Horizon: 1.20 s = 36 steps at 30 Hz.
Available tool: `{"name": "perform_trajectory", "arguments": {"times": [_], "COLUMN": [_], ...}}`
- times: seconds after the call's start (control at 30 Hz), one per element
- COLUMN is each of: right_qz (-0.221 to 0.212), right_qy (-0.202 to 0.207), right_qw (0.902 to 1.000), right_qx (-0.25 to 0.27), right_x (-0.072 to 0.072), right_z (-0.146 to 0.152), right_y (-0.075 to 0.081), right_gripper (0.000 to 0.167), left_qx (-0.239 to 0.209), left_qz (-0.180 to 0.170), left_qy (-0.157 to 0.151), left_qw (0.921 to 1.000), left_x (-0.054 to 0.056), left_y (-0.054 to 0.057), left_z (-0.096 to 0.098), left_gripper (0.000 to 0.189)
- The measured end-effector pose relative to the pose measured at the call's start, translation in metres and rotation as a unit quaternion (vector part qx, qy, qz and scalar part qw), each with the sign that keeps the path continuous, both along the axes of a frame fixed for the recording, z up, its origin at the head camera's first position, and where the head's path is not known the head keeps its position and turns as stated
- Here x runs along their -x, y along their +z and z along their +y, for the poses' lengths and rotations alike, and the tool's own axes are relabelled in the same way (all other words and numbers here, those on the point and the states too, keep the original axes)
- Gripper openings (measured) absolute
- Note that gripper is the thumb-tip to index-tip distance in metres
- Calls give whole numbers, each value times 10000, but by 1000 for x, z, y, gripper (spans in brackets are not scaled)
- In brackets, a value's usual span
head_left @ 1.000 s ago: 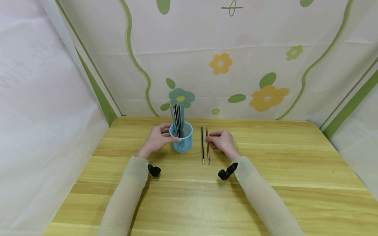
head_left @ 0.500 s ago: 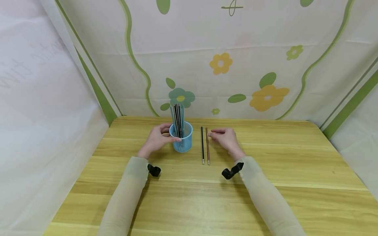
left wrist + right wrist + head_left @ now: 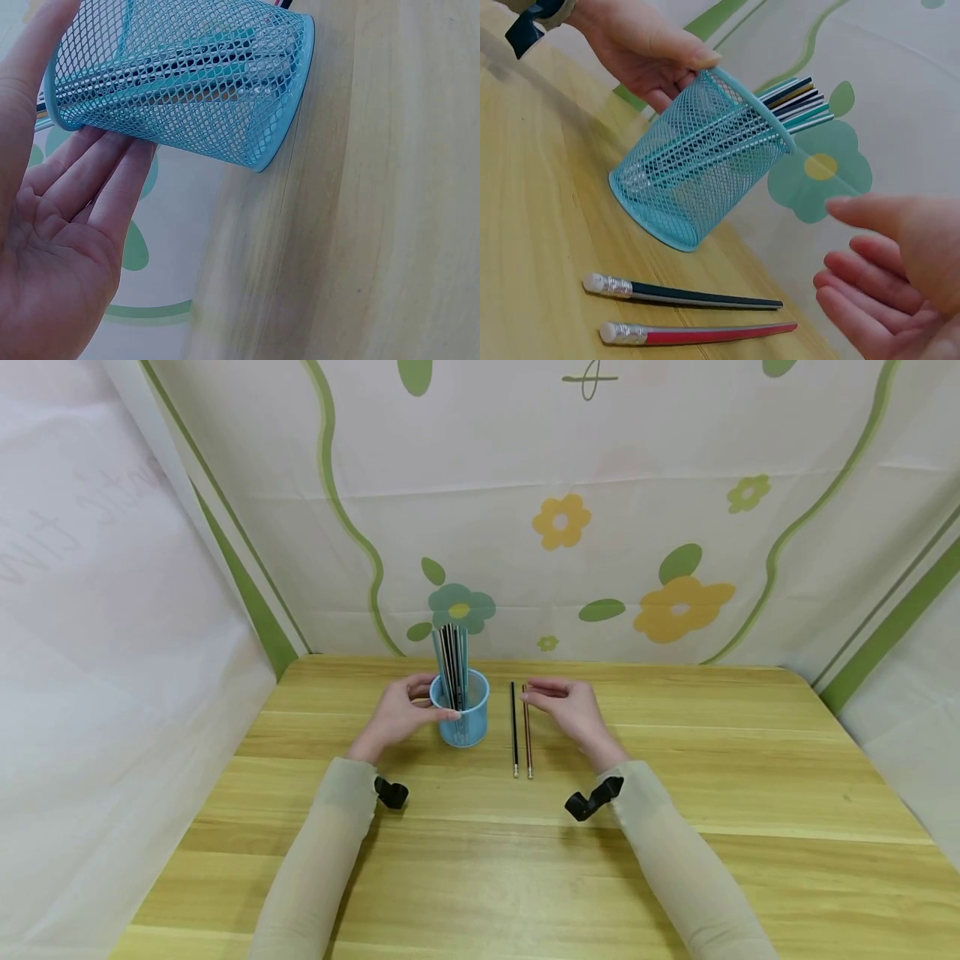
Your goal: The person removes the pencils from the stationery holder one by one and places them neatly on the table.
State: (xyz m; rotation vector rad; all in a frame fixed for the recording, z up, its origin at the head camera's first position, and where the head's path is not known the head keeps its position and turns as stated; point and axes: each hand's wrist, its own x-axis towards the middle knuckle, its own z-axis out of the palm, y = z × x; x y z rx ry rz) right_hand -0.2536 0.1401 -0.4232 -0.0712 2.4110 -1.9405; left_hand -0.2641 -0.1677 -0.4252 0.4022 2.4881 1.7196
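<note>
My left hand (image 3: pixel 393 717) holds a light blue mesh pencil cup (image 3: pixel 474 727) by its rim, thumb in front and fingers behind. A bundle of pencils (image 3: pixel 451 658) stands in the cup, leaning left, eraser ends down as the right wrist view shows. Right of the cup a black pencil (image 3: pixel 514 735) and a red pencil (image 3: pixel 528 743) lie side by side on the table, their erasers toward me. My right hand (image 3: pixel 576 710), fingers relaxed and holding nothing, is beside the far end of the red pencil; in the right wrist view its fingers (image 3: pixel 862 300) are apart from both pencils.
The wooden table (image 3: pixel 480 877) ends at a patterned curtain (image 3: pixel 480 510) just behind the cup. Another white curtain (image 3: pixel 112 652) closes off the left side. Each wrist wears a black camera mount.
My right hand has drawn back from the red pencil's middle, then moved toward its far end with the fingers loosening. The left hand, the cup and both loose pencils stay put.
</note>
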Motion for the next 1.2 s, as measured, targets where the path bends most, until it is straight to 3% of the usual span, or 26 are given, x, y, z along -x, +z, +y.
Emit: {"name": "perform_trajectory", "arguments": {"times": [0.27, 0.6, 0.7, 1.2], "right_qz": [73, 370, 419, 430], "right_qy": [98, 318, 372, 597], "right_qw": [9997, 9988, 9984, 9967], "right_qx": [222, -27, -114, -330], "right_x": [1, 10, 13, 25], "right_z": [-11, -28, -32, -55], "right_y": [9, 23, 24, 24], "right_gripper": [48, 43, 42, 39], "left_qx": [-25, 50, -18, -203], "left_qz": [-27, -60, 7, 3], "left_qy": [-6, 52, 48, -7], "left_qw": [10000, 10000, 10000, 9998], "left_x": [0, -1, 1, -3], "left_y": [0, 4, -1, 2], "left_z": [1, 3, 2, 4], "left_gripper": [71, 70, 71, 73]}}
